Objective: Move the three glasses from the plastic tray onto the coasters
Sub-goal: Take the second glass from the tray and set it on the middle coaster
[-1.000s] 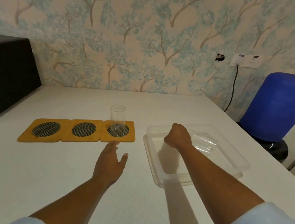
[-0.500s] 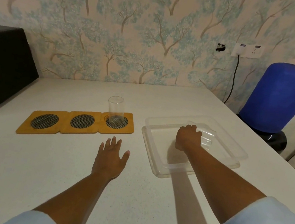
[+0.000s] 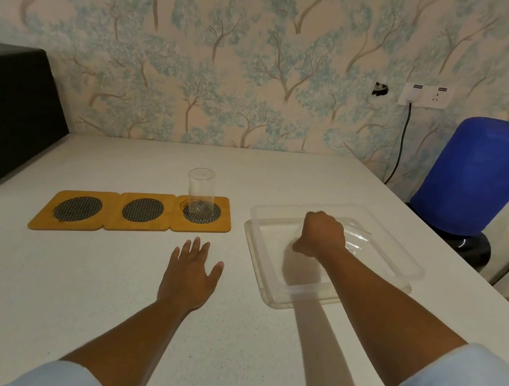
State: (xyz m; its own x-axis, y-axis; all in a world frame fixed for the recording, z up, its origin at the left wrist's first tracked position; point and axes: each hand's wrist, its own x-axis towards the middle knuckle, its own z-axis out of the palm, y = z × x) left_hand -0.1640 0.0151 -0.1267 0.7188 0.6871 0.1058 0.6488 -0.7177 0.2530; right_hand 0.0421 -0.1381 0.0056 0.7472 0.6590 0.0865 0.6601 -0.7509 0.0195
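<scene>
- We see the right hand point(image 3: 321, 234) curled down inside the plastic tray point(image 3: 258, 257), fingers closed around a clear glass lying there point(image 3: 354, 240); how many glasses the tray holds we cannot tell.
- The left hand point(image 3: 190, 273) lies flat on the white counter point(image 3: 75, 283), fingers spread, holding nothing.
- One clear, empty glass point(image 3: 200, 194) stands upright on the rightmost coaster point(image 3: 202, 213).
- We count three bamboo coasters with dark mesh centres, edge to edge; the middle coaster point(image 3: 142, 210) and left coaster point(image 3: 77, 209) are bare.
- No readable writing.
</scene>
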